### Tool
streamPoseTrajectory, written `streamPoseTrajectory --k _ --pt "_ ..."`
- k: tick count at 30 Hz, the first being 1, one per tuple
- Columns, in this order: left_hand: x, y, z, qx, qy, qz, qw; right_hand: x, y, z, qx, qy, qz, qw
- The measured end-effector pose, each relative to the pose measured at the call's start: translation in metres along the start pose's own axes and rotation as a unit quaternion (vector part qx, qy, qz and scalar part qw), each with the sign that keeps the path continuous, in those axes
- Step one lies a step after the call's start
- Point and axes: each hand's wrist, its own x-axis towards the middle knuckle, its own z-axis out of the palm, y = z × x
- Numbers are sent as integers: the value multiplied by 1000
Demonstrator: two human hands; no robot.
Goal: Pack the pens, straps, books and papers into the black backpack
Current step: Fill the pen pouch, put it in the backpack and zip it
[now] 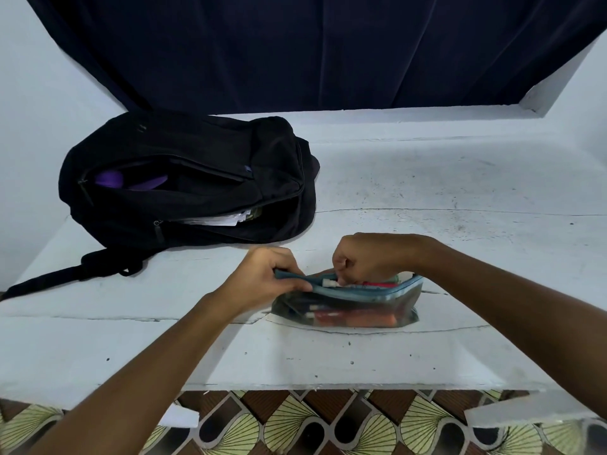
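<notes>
Head view: scuffed white table (460,198), dark curtain (328,50).

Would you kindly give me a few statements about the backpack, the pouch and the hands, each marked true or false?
1. The black backpack lies on the table with its pockets unzipped. True.
2. The pen pouch is already inside the backpack. False: it sits on the table, apart from the backpack.
3. The left hand grips the pouch's left end. True.
4. The right hand rests flat on the table. False: its fingers are curled at the pouch's opening.
5. White papers show in a backpack pocket. True.
</notes>
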Motion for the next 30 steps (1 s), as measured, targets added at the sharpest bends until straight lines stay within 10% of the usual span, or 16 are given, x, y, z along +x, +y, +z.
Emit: streamPoseTrajectory --k 12,30 --pt "0 -15 21 -398 45 -168 901 -3 0 -2 -36 23 38 998" --pt "4 -10 24 -386 72 -156 906 1 -8 -2 197 60 67 976"
